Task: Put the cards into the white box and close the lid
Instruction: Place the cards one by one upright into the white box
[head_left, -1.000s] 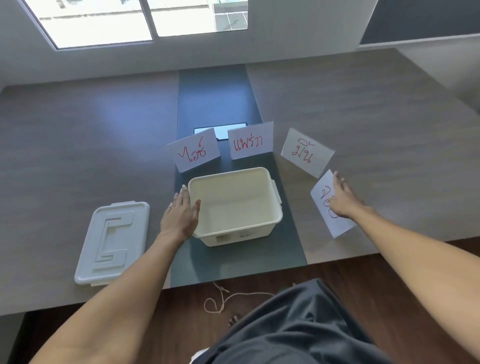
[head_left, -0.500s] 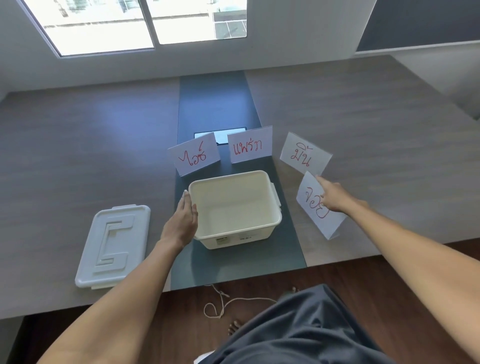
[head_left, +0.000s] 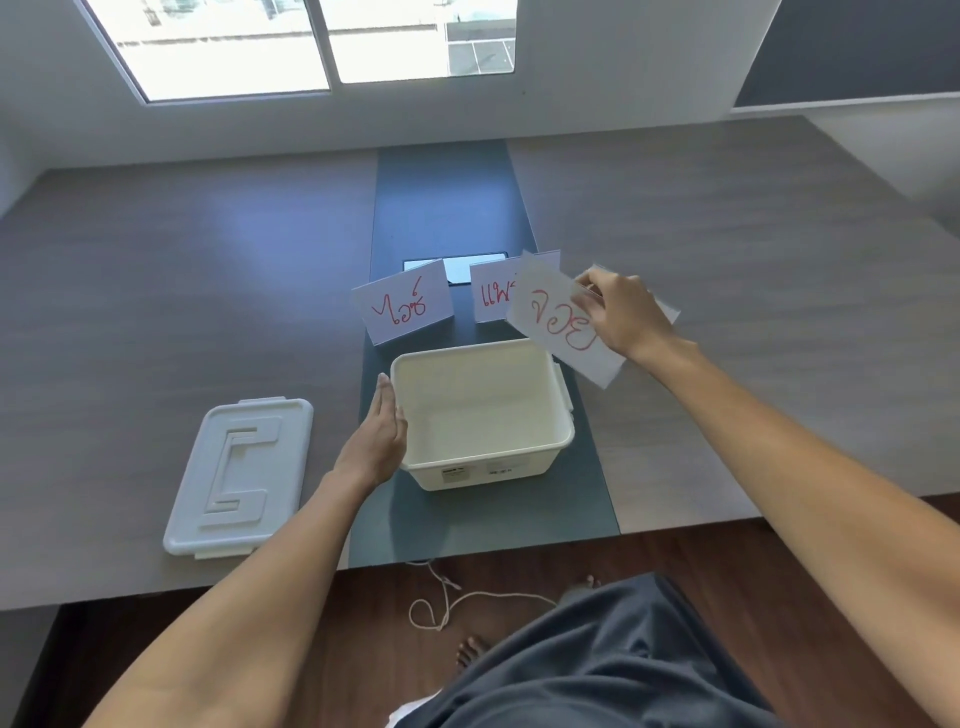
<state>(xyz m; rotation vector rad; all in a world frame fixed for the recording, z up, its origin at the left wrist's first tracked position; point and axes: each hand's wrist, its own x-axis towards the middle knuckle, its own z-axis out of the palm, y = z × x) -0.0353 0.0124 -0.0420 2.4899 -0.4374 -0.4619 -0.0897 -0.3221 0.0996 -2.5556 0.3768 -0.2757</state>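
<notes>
One card (head_left: 558, 325) now lifted in right hand (head_left: 621, 312)

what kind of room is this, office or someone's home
Hard to say; probably a meeting or work room: a long table with a cable hatch in its centre strip, under a window, plain walls, wood floor.

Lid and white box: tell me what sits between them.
Head view: only the left hand, flat against the white box; bare table toward the lid.

Office or meeting room: long wood-grain table (head_left: 727, 260), inset cable hatch (head_left: 457, 267), windows (head_left: 311, 47).
</notes>
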